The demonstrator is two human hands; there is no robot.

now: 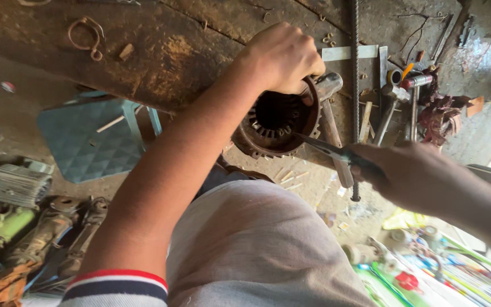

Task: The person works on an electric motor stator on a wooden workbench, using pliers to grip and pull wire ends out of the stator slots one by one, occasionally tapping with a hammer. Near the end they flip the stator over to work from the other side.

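Left hand (282,57) fingers curl tight over the far rim of the rusty motor stator housing (277,122). Right hand (413,176) fingers close around a thin dark tool (328,149), its tip inside the housing's near rim. A hammer (331,122) lies just beside the housing; a blue stool (89,139) stands well left of it.

A rusty round motor stator housing (277,122) lies tilted, open bore upward, slotted inside, a thin tool (322,146) poking in.
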